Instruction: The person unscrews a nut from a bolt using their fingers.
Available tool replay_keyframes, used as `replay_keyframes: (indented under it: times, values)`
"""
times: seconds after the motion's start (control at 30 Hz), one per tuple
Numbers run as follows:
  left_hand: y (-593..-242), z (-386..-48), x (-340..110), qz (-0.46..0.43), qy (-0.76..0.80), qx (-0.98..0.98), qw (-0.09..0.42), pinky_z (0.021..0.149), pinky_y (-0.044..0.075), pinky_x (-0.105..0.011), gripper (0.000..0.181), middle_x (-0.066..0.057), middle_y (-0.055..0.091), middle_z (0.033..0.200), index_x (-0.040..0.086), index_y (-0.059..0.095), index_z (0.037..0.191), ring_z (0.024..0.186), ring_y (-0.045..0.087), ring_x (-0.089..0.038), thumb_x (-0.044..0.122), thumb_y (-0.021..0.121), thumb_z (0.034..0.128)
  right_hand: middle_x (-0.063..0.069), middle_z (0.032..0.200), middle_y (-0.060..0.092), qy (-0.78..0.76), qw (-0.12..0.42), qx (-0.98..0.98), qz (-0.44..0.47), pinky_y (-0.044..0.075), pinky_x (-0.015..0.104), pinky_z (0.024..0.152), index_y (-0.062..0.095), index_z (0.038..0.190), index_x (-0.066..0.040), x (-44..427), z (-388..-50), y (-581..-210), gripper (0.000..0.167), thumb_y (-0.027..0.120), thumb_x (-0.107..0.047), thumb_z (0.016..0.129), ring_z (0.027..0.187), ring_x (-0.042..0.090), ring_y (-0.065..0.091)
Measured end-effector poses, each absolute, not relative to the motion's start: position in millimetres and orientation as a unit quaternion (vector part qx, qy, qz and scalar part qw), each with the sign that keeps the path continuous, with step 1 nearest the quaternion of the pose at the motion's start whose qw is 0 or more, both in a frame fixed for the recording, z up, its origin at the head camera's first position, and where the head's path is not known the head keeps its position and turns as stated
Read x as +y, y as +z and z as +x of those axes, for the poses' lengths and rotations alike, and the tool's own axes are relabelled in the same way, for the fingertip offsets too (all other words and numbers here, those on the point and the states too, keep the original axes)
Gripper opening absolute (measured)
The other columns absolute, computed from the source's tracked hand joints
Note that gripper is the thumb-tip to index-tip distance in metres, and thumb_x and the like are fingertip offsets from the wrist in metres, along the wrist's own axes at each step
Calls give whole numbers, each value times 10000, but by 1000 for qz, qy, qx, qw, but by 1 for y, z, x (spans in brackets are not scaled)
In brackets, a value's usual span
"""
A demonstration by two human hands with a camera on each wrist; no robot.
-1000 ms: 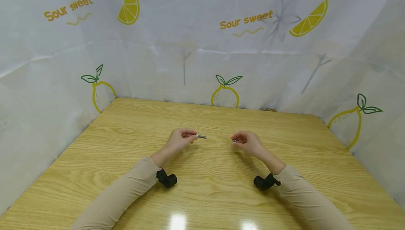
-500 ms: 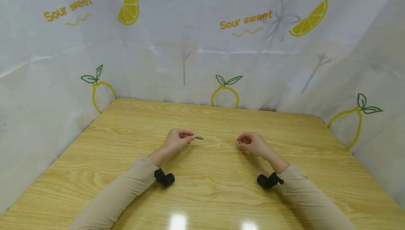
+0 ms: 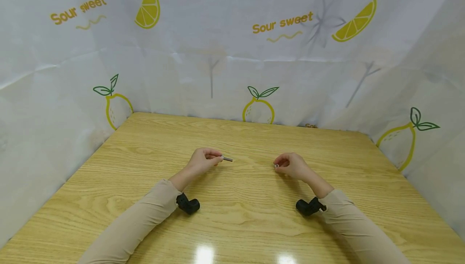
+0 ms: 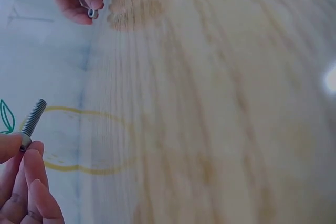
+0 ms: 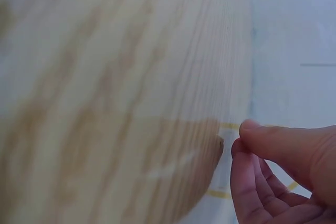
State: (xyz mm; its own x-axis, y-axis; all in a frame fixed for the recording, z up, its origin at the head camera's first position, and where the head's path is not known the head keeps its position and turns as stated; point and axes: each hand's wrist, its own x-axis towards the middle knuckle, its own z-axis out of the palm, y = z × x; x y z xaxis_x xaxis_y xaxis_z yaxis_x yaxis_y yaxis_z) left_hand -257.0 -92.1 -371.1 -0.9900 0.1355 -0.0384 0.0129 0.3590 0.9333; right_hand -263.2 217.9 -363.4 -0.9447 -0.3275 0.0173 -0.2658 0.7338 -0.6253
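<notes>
A metal bolt (image 3: 227, 159) with a threaded shank is pinched by its head end between the thumb and fingers of my left hand (image 3: 203, 161). Its shank points right, toward the other hand. In the left wrist view the threads of the bolt (image 4: 34, 117) show plainly. My right hand (image 3: 293, 165) pinches a small metal nut (image 3: 276, 166) at its fingertips. That nut (image 4: 93, 13) also appears at the top of the left wrist view, its hole visible. The right wrist view shows the right hand (image 5: 278, 171), but its thumb and fingers hide the nut. Bolt and nut are apart.
Both hands are above a wood-grain table (image 3: 236, 219). A white cloth (image 3: 174, 82) with lemon prints stands behind it and along its sides. Black wrist cameras (image 3: 189, 204) are strapped at the sleeve cuffs.
The hands have drawn apart: the left a little leftward with the bolt, the right a little rightward with the nut. Over the last half second the nut has dipped and turned slightly.
</notes>
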Motion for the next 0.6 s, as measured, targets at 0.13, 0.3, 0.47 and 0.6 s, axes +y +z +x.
replay_keyframes:
  times: [0.13, 0.3, 0.47, 0.6]
  values:
    - [-372, -257, -93, 48, 563, 823, 58, 679, 489, -271, 196, -113, 685, 951, 50, 685, 1037, 789, 625, -162, 167, 647, 885, 144, 882, 645, -320, 51, 933, -159, 481, 283, 631, 666, 975, 24, 218, -262, -362, 159, 670, -46, 833, 784, 203, 605]
    - [-371, -257, -93, 47, 556, 827, 62, 677, 487, -264, 202, -107, 686, 952, 56, 687, 1043, 787, 622, -154, 172, 649, 883, 156, 878, 652, -319, 54, 931, -169, 482, 273, 612, 668, 972, 40, 218, -261, -361, 162, 670, -29, 825, 756, 186, 607]
    - [-371, -257, -93, 46, 552, 830, 65, 628, 466, -242, 203, -107, 686, 921, 40, 688, 1040, 740, 608, -135, 158, 650, 879, 162, 880, 661, -311, 54, 932, -177, 481, 262, 605, 667, 964, 43, 217, -260, -361, 154, 669, -20, 823, 740, 176, 605]
    - [-371, -256, -94, 47, 552, 830, 69, 620, 469, -241, 200, -111, 678, 905, 28, 683, 1039, 723, 602, -133, 145, 642, 883, 169, 874, 663, -303, 55, 934, -182, 482, 267, 611, 666, 953, 48, 216, -260, -361, 147, 670, -15, 821, 733, 183, 606]
